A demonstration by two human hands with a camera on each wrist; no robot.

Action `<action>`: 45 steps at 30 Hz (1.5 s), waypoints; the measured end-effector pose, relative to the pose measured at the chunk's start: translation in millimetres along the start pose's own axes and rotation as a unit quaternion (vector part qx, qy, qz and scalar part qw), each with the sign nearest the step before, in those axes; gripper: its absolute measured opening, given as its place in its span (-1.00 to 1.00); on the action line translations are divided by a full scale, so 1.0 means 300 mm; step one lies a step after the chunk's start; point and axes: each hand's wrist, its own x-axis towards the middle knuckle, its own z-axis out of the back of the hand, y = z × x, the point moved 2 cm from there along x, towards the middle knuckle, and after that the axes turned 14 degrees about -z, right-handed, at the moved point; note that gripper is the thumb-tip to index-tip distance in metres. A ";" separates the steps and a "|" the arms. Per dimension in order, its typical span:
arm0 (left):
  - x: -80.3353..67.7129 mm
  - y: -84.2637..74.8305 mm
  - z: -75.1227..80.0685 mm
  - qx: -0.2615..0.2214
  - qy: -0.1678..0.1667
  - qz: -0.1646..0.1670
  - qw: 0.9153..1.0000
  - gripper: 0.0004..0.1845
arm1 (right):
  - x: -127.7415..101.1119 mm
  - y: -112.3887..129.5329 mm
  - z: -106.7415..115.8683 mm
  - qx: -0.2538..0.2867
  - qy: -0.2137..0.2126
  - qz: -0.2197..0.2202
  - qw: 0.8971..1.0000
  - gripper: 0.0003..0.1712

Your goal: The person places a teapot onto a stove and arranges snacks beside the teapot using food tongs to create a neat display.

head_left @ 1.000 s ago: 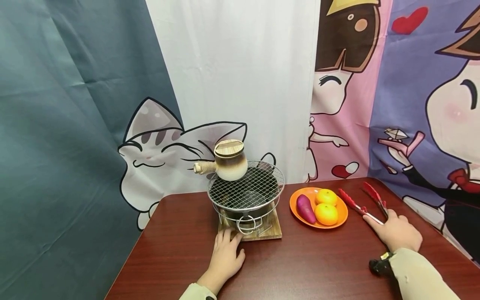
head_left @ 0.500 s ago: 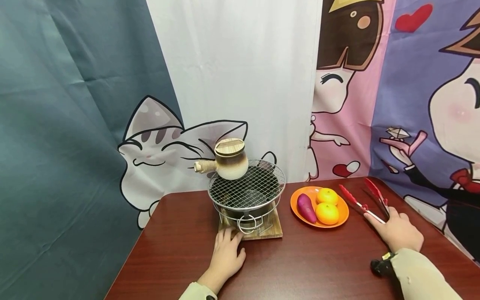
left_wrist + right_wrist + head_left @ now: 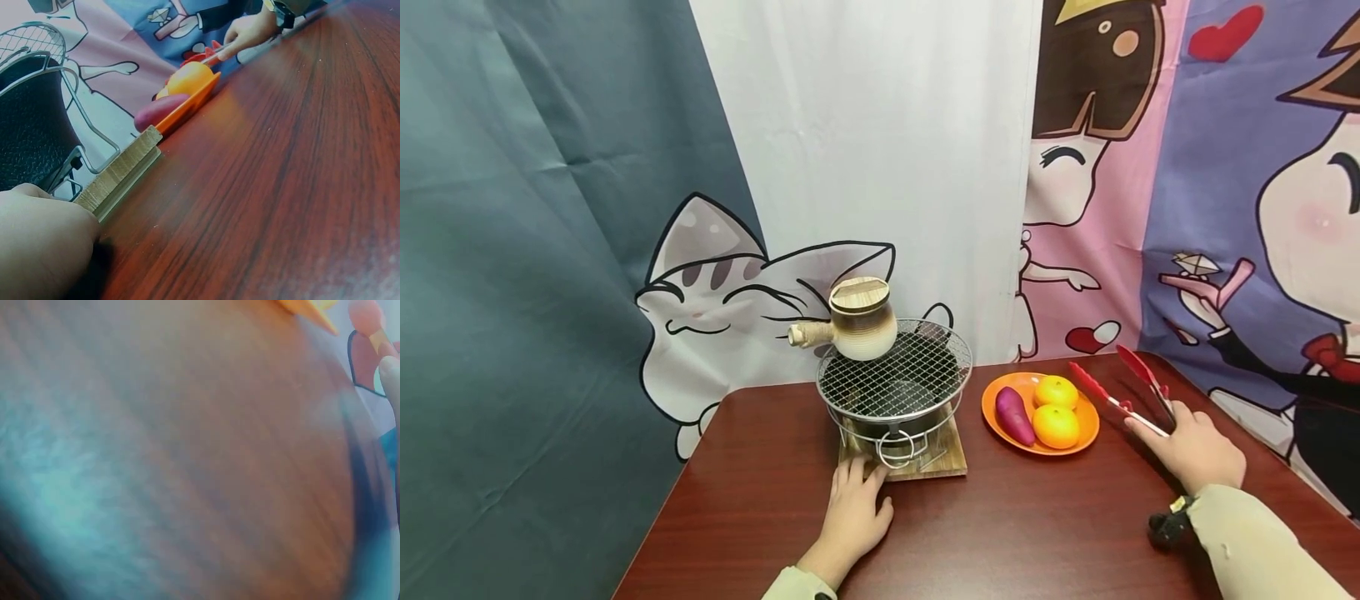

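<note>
In the head view my right hand (image 3: pixel 1202 450) grips a pair of red-tipped tongs (image 3: pixel 1108 390) at the right of the table. The tongs' arms are spread apart with nothing between the tips, which lie just right of an orange plate (image 3: pixel 1000 439). On that plate are a purple sweet potato (image 3: pixel 1014 415) and two oranges (image 3: pixel 1056 427). My left hand (image 3: pixel 853 512) rests its fingers on the front edge of a wooden board (image 3: pixel 951 454). That board carries a round grill with a wire mesh (image 3: pixel 917 379). The right wrist view is blurred and shows only part of the tongs (image 3: pixel 369 319).
A small clay pot (image 3: pixel 865 333) with a wooden lid and a side handle stands on the left back of the mesh. The dark red table (image 3: pixel 1015 533) runs up to a cartoon-printed curtain (image 3: pixel 895 150) behind it.
My right hand has lifted slightly, and the tongs' tips have shifted up and left toward the orange plate. The left hand stays at the board.
</note>
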 end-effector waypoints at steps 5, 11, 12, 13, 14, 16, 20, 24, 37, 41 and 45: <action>-0.002 0.003 -0.003 0.003 -0.005 0.000 1.000 -0.56 | 0.012 0.032 0.037 -0.006 0.003 0.022 1.000 0.17; 0.000 0.010 -0.003 0.004 -0.004 -0.002 1.000 -0.57 | 0.019 0.066 0.073 -0.017 0.019 0.054 0.998 0.18; -0.001 0.011 -0.002 0.003 -0.003 -0.001 1.000 -0.57 | 0.018 0.072 0.077 -0.020 0.022 0.058 0.998 0.19; -0.001 0.012 -0.001 0.003 -0.003 -0.001 1.000 -0.57 | 0.017 0.077 0.080 -0.021 0.024 0.064 0.997 0.20; 0.000 0.012 0.001 0.002 -0.004 -0.001 1.000 -0.57 | 0.017 0.084 0.083 -0.023 0.026 0.069 0.997 0.21; 0.001 0.013 0.004 0.002 -0.004 0.000 1.000 -0.57 | 0.020 0.093 0.087 -0.027 0.029 0.077 0.996 0.22; 0.002 0.013 0.005 0.001 -0.003 0.000 1.000 -0.57 | 0.022 0.112 0.092 -0.030 0.034 0.088 0.995 0.23; 0.002 0.013 0.002 -0.001 -0.001 0.001 1.000 -0.57 | 0.014 0.131 0.092 -0.029 0.045 0.093 0.994 0.21; 0.000 0.001 -0.001 -0.002 0.009 0.007 1.000 -0.56 | 0.007 0.138 0.092 -0.046 0.067 0.107 0.991 0.21; 0.002 0.000 0.001 0.000 0.007 0.006 1.000 -0.57 | 0.002 0.144 0.090 -0.047 0.062 0.116 0.990 0.20; 0.002 0.000 0.000 -0.002 0.009 0.006 1.000 -0.56 | -0.006 0.149 0.085 -0.050 0.057 0.125 0.989 0.19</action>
